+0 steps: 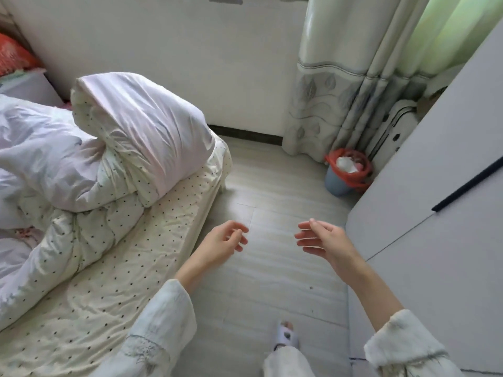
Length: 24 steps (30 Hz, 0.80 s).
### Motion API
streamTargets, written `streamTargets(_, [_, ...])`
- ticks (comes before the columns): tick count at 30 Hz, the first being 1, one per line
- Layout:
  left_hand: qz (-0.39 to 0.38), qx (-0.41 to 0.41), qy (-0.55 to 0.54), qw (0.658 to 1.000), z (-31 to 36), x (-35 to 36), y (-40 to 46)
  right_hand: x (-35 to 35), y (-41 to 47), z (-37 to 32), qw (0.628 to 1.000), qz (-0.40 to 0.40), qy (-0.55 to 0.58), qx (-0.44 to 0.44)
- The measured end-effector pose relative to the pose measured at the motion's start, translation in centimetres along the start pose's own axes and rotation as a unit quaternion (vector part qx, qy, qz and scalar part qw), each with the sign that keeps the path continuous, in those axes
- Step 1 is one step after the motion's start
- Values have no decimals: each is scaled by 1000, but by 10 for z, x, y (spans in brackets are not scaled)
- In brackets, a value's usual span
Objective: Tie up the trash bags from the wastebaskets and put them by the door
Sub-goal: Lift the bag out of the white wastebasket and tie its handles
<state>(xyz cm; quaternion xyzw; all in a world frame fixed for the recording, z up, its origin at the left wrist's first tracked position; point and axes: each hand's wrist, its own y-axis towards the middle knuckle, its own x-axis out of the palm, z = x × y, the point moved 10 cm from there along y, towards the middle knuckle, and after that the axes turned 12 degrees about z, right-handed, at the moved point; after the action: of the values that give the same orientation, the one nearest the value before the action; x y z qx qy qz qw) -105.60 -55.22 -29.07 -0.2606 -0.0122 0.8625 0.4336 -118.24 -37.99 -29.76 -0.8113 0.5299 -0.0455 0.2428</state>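
Both hands held out empty over the floor, the wastebasket ahead in the corner.

The left hand (221, 242) hangs above the pale floor (272, 268) with its fingers (239, 235) loosely curled, holding nothing; the right hand (324, 242) is beside it, apart, fingers relaxed and slightly spread. The blue wastebasket (337, 180) stands well beyond them, between the curtain (326, 91) and the white cabinet (435, 200), lined with a red trash bag (364, 170) that holds what looks like crumpled paper. A bed (109, 281) with a rumpled quilt (122, 126) lies to the left.
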Motion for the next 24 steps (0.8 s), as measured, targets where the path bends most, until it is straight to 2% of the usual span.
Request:
streamTargets(4, [-1,-3,8,1000,23,13,108,8,109,-45,1000,-8,-2,-3])
streamTargets(9, [62,-26,-28,997,66,7,245,17,245,-119,999,-34,-27,-14])
streamTargets(13, [57,-38,-41,997,101,9,335,37,338,-180,997,-59,-55,-17])
streamTargets(24, [136,-80,-83,984,107,-70,605,199,574,-320,983,-146,-102,-42])
